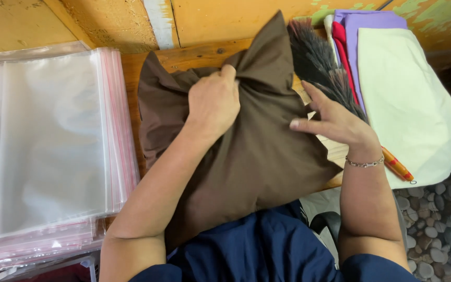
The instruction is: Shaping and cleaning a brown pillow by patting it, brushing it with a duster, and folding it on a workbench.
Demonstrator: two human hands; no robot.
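Left hand [214, 102] is bunching brown cloth [251, 156], fingers clenched | right hand [335, 121] is resting spread, flat beside it | advice: keep gathered fold tight, smooth outward.

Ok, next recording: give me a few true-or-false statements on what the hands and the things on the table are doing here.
1. The left hand grips a bunched part of the brown cloth. True.
2. The right hand holds the brush. False: it lies open, fingers spread, at the cloth's right edge, next to the dark bristled brush.
3. A stack of clear plastic bags lies left of the cloth. True.
4. The folded fabrics on the right are all brown. False: cream, purple and red show.
5. The right wrist wears a bracelet. True.
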